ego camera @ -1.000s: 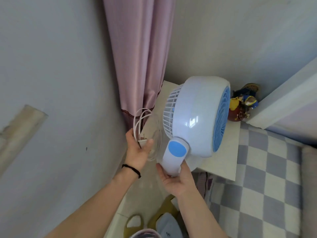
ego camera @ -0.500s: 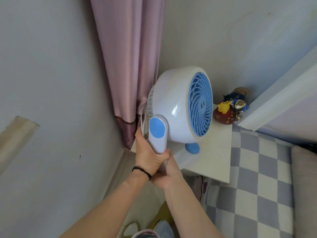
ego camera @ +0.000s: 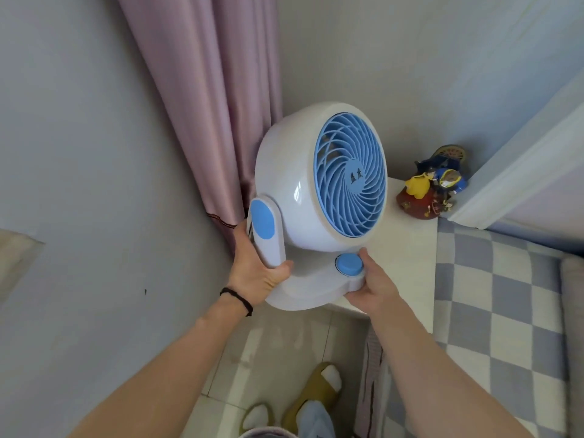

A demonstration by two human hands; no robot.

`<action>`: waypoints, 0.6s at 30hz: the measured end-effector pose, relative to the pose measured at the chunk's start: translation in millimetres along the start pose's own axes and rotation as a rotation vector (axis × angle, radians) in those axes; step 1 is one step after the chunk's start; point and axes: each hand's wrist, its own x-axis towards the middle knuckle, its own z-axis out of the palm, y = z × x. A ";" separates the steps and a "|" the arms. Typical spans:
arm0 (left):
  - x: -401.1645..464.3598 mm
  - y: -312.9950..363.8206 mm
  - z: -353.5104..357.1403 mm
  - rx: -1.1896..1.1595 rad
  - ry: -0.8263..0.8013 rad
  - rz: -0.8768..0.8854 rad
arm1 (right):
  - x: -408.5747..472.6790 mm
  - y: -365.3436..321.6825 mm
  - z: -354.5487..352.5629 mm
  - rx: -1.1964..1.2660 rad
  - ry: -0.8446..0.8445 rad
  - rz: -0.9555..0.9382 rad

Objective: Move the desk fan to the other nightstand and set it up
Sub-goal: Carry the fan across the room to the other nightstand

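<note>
You have the fan (ego camera: 319,197) gripped in both hands at the near left corner of the nightstand (ego camera: 407,248). Whether its base sits on the top or hangs just over that edge, you cannot tell from here. The blue grille faces toward you and a little to the right, and the round body is tilted back on its stand.

Your left hand (ego camera: 256,270) is wrapped around the fan's left support arm, thumb pressed across the front of it, the other fingers curled behind and out of sight. A dark band (ego camera: 237,299) circles that wrist.

Your right hand (ego camera: 373,286) cups the right end of the fan's base from below, fingers together under the rim, thumb lying against the blue knob (ego camera: 349,264) on top.

Behind the fan, at the far right corner of the nightstand, a small colourful figurine (ego camera: 433,188) stands well apart from it. A pink curtain (ego camera: 208,99) hangs just left of the fan, and a checked blanket (ego camera: 493,298) lies to its right.
</note>
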 end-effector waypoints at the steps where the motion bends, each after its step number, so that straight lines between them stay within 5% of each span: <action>1: 0.5 2.9 -0.1 0.005 -0.003 0.000 | 0.8 -0.4 1.2 0.006 0.033 0.002; 10: 0.8 40.7 3.3 0.040 -0.108 0.046 | -30.3 5.9 -13.9 0.210 0.094 0.002; 18: -21.4 98.5 -4.4 0.038 -0.245 0.183 | -98.1 -7.0 -14.7 0.291 -0.021 -0.202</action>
